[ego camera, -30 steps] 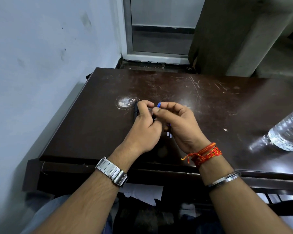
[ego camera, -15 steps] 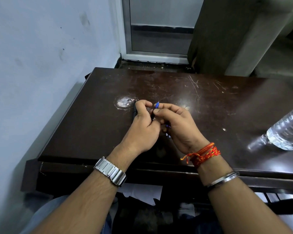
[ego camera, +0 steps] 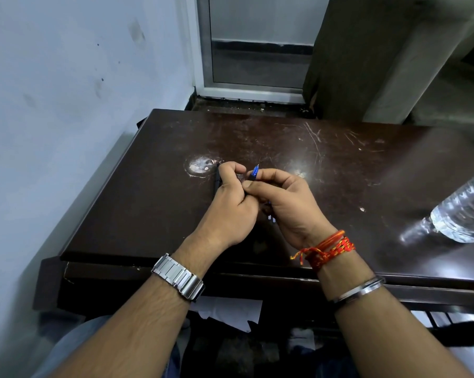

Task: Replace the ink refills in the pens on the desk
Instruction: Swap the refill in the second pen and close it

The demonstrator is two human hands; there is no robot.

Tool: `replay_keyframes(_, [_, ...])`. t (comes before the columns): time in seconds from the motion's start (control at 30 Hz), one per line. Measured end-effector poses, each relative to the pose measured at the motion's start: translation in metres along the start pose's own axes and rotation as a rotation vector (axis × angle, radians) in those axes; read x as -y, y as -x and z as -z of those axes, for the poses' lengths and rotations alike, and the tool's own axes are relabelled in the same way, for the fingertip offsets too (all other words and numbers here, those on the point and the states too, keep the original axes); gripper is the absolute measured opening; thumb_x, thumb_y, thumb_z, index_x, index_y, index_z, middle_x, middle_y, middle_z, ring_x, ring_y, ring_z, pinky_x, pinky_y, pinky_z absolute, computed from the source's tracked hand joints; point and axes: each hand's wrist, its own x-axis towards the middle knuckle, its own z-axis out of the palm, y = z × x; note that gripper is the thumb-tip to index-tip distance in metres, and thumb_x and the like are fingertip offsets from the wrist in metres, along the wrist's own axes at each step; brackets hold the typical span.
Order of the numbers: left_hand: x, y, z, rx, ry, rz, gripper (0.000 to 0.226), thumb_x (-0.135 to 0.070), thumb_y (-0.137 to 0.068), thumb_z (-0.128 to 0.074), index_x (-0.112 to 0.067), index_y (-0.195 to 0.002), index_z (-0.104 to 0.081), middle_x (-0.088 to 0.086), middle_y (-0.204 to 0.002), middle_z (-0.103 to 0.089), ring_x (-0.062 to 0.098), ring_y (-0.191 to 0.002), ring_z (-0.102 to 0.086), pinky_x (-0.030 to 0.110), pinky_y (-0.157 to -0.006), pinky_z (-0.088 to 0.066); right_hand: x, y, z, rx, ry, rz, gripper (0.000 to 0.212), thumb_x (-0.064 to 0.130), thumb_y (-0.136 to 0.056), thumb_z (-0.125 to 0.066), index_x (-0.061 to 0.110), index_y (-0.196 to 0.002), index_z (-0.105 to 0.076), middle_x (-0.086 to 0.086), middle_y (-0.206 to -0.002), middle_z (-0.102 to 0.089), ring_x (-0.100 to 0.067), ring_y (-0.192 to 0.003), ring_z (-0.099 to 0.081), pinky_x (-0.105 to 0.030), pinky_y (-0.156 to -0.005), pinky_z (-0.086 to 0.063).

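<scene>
A pale blue-white wall (ego camera: pixel 66 105), smudged with a few dark marks, fills the left side. Behind, a grey metal door frame (ego camera: pixel 203 50) holds a frosted pane (ego camera: pixel 257 28), and a dark panel (ego camera: pixel 353 50) stands to its right. A clear plastic water bottle (ego camera: pixel 462 214) shows at the right edge (cut off by the view). White paper (ego camera: pixel 230 309) lies in the shadow below. On the wrists: a steel-link watch (ego camera: pixel 178 276), red-orange threads (ego camera: pixel 328 248), a metal bangle (ego camera: pixel 358 290).

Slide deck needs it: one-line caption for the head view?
Above a dark desk, left hand grips a black pen barrel; right hand pinches a blue pen tip.
</scene>
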Motion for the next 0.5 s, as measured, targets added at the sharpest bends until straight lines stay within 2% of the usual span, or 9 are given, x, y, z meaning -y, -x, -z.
replay_keyframes(0.1, [0.0001, -0.0008, 0.0005, -0.001, 0.001, 0.011, 0.035, -0.002, -0.090, -0.044, -0.025, -0.111, -0.028, 0.001, -0.088, -0.063, 0.010, -0.079, -0.064, 0.022, -0.068, -0.047, -0.0003, -0.0010, 0.0018, -0.025, -0.023, -0.007, 0.015, 0.002, -0.077, -0.076, 0.010, -0.082, -0.064, -0.008, -0.062, -0.058, -0.014, -0.046, -0.049, -0.021, -0.042, -0.040])
replay_keyframes(0.17, [0.0002, -0.0009, 0.0006, 0.009, 0.003, 0.007, 0.034, -0.002, -0.091, -0.044, -0.024, -0.111, -0.028, -0.002, -0.086, -0.064, 0.005, -0.075, -0.063, 0.017, -0.066, -0.046, 0.0006, -0.0006, 0.0014, 0.017, 0.000, -0.019, 0.009, 0.004, -0.080, -0.073, 0.009, -0.088, -0.070, -0.010, -0.067, -0.059, -0.011, -0.048, -0.048, -0.022, -0.046, -0.037])
replay_keyframes(0.23, [0.0000, -0.0007, 0.0001, 0.004, -0.006, 0.008, 0.035, -0.001, -0.089, -0.044, -0.023, -0.112, -0.028, 0.000, -0.087, -0.064, 0.004, -0.076, -0.063, 0.011, -0.063, -0.045, 0.0000, -0.0005, 0.0013, 0.016, 0.009, 0.007, 0.011, 0.000, -0.078, -0.074, 0.007, -0.085, -0.070, -0.015, -0.071, -0.059, -0.014, -0.050, -0.049, -0.022, -0.047, -0.040])
replay_keyframes(0.3, [0.0002, -0.0008, -0.0002, -0.003, -0.007, 0.014, 0.035, -0.001, -0.089, -0.044, -0.023, -0.113, -0.028, 0.004, -0.090, -0.065, 0.008, -0.078, -0.063, 0.013, -0.064, -0.045, -0.0012, -0.0009, 0.0016, -0.017, -0.019, 0.021, 0.017, -0.001, -0.076, -0.076, 0.009, -0.082, -0.063, -0.005, -0.060, -0.059, -0.010, -0.043, -0.049, -0.020, -0.041, -0.041])
replay_keyframes(0.37, [0.0006, -0.0013, 0.0003, -0.002, -0.008, 0.017, 0.034, -0.003, -0.090, -0.045, -0.024, -0.112, -0.028, 0.003, -0.088, -0.065, 0.008, -0.076, -0.063, 0.016, -0.064, -0.045, -0.0017, -0.0014, 0.0021, -0.005, -0.027, -0.005, 0.014, 0.004, -0.079, -0.074, 0.009, -0.087, -0.064, 0.001, -0.054, -0.056, -0.007, -0.040, -0.047, -0.019, -0.040, -0.037])
replay_keyframes(0.43, [-0.0001, -0.0018, 0.0008, -0.003, -0.009, 0.025, 0.034, -0.004, -0.090, -0.045, -0.024, -0.113, -0.028, 0.003, -0.090, -0.065, 0.008, -0.077, -0.063, 0.017, -0.064, -0.045, -0.0015, -0.0016, 0.0024, 0.010, 0.006, -0.012, 0.009, 0.004, -0.080, -0.074, 0.010, -0.085, -0.070, -0.004, -0.059, -0.058, -0.011, -0.046, -0.050, -0.021, -0.044, -0.038])
replay_keyframes(0.5, [-0.0007, -0.0009, 0.0007, -0.007, -0.011, 0.027, 0.034, -0.005, -0.090, -0.045, -0.023, -0.114, -0.029, 0.004, -0.093, -0.065, 0.010, -0.082, -0.064, 0.019, -0.067, -0.045, -0.0019, -0.0016, 0.0021, -0.025, 0.002, 0.009, 0.013, 0.002, -0.076, -0.078, 0.010, -0.078, -0.067, -0.009, -0.063, -0.060, -0.015, -0.048, -0.052, -0.022, -0.044, -0.043])
